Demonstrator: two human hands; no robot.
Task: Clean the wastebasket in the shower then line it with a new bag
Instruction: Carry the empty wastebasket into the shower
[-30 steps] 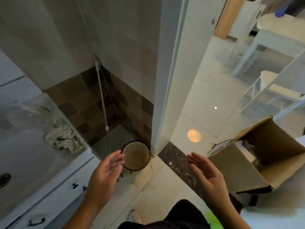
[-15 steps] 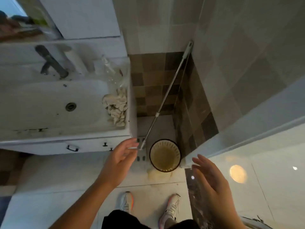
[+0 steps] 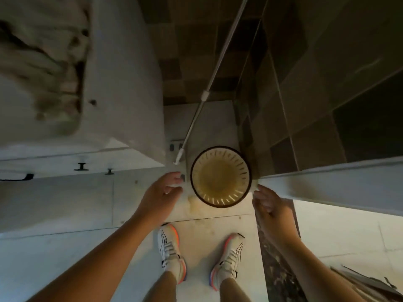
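Wastebasket (image 3: 221, 175): round, slotted plastic, dark rim; left hand (image 3: 160, 196), right hand (image 3: 271, 207) flank it, fingers relaxed, empty.

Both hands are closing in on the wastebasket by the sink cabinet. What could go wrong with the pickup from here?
1. The mop handle leans over the corner with its foot beside the wastebasket; lifting may knock it over.
2. The wastebasket sits tight between the sink cabinet and the door frame, so the right hand has little room and may scrape.
3. A yellowish stain marks the floor below the rim; the left hand could meet residue, possibly slippery.
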